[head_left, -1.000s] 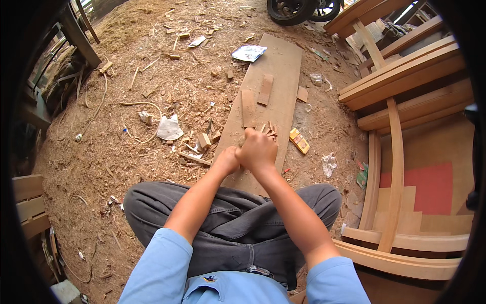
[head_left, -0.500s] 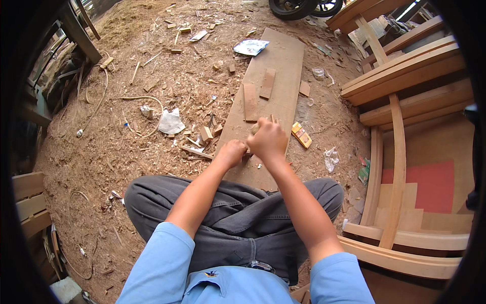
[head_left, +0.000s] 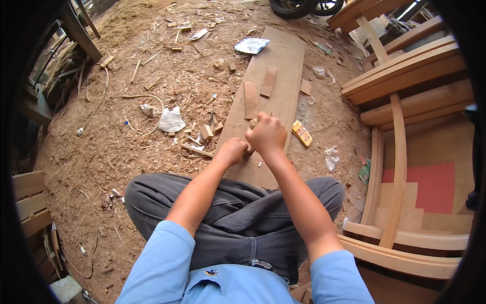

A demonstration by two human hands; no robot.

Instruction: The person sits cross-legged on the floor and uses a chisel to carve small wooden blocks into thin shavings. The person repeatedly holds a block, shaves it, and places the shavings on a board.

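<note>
A long flat board (head_left: 284, 55) lies on the ground in front of my crossed legs. Low over its near part, my right hand (head_left: 267, 134) is wrapped in a fist round something with a tan, rounded end; the hand covers the rest. My left hand (head_left: 234, 151) sits just left of it and a little nearer, fingers curled closed at the board's left side. Whatever the left fingers grip is hidden, though a bit of dark brown wood shows beside them. Two thin wooden pieces, a longer one (head_left: 251, 96) and a shorter one (head_left: 268, 82), lie flat beyond my fists.
Wood shavings and offcuts (head_left: 206, 133) litter the ground. A yellow packet (head_left: 301, 133) lies right of the board, and a blue-white packet (head_left: 251, 45) overlaps its far left edge. Wooden frames (head_left: 397, 152) stand along the right. A pale cord (head_left: 106, 81) trails at left; wheels (head_left: 293, 7) show at the back.
My right fist has shifted slightly away from me and upward in the picture. The left hand stays nearly in place, still closed. The loose pieces on the board keep their places.
</note>
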